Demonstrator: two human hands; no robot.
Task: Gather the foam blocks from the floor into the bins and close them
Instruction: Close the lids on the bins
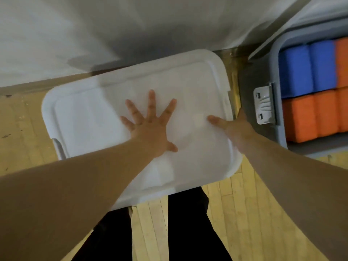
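**Lid pressed down on one bin, the second bin open beside it**

The left grip [150,129] lies flat on the middle of the white lid [90,117], palm down, all five fingers straight and spread wide, holding nothing. The right grip [233,127] sits at the lid's right edge. Its thumb rests straight on the lid's top, and the other fingers go over the rim and are mostly hidden, so it cannot be told whether they curl round the edge. The lid covers its bin fully; only a grey handle [58,149] of that bin shows, at the left side. The lid stands slightly askew to the floorboards.

Just to the right stands the open bin [276,59] with a grey rim and a white latch [263,105] hanging on its near side. Inside it, blue foam blocks [305,70] and orange foam blocks [308,117] are packed side by side in rows. Both bins rest on the wooden floor [254,204]. The person's legs in dark trousers [188,223] stand just before the lidded bin.
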